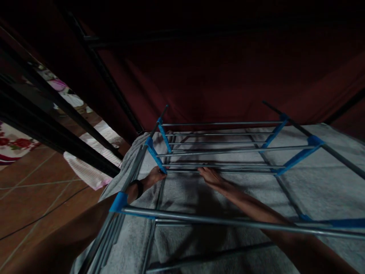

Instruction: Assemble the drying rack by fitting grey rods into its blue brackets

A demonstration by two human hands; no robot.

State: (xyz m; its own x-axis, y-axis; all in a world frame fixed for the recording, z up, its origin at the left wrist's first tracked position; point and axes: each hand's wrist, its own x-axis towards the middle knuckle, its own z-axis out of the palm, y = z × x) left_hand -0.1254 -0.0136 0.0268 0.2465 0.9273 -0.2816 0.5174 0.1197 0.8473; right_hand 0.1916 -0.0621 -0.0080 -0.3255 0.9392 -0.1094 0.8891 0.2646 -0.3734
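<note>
A rack frame of thin grey metal tubes and blue plastic connectors stands on a grey blanket. My left hand, with a dark band on its wrist, is closed at the lower end of the left blue connector. To its right, my right hand has its fingers closed round a lower tube of the same section. My fingertips are partly hidden by the tubes. Both arms reach past a nearer crossbar, which has a blue connector at its left end.
Several loose tubes lie bundled along the blanket's left edge. Dark metal posts rise on the left. Dark red fabric hangs behind the rack. On the tiled floor are a striped cloth and a dark cable.
</note>
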